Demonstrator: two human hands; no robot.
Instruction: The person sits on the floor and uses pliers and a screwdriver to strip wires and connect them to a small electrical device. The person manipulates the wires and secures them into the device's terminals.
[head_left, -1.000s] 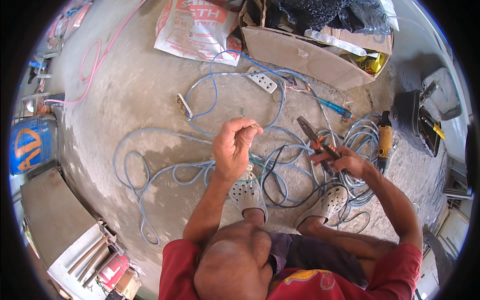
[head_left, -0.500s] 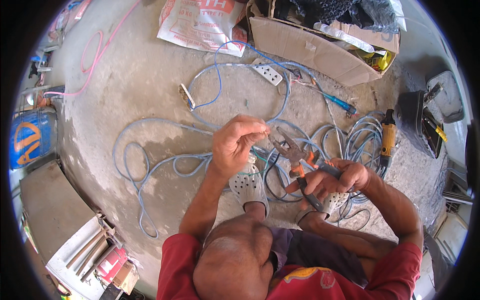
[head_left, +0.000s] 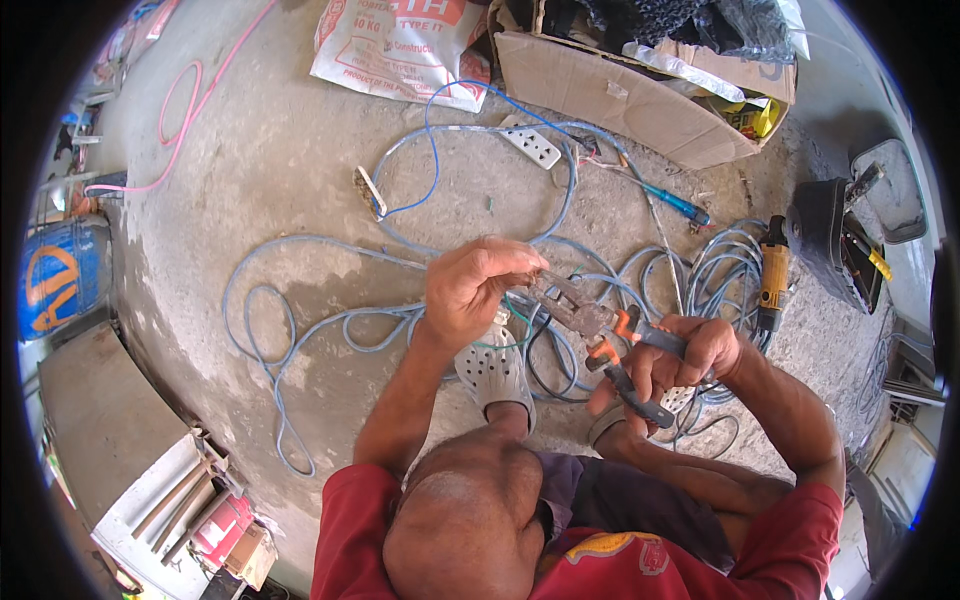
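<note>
My left hand point(head_left: 475, 290) is raised over the floor with thumb and fingers pinched together. A thin green wire point(head_left: 524, 318) loops below it and seems to come from this pinch, though its held end is mostly hidden. My right hand point(head_left: 690, 355) grips combination pliers point(head_left: 585, 318) with orange and dark grey handles. Its fingers lie around and between the handles, which are spread apart. The plier jaws point left and meet the left fingertips; what sits between them is too small to tell. Below are my perforated light clogs point(head_left: 495, 372).
Grey-blue cable point(head_left: 735, 243) lies in loops around my feet. Ahead are a white socket strip point(head_left: 532, 144), a small white plate point(head_left: 370, 192), a blue screwdriver-like tool point(head_left: 677, 204), a sack point(head_left: 395, 60) and a cardboard box point(head_left: 600, 90). A yellow power tool point(head_left: 775, 275) and black case point(head_left: 825, 240) stand right.
The pliers have moved up and left, so their jaws now reach my left fingertips. My right fingers have shifted on the handles. The left hand has stayed nearly in place.
</note>
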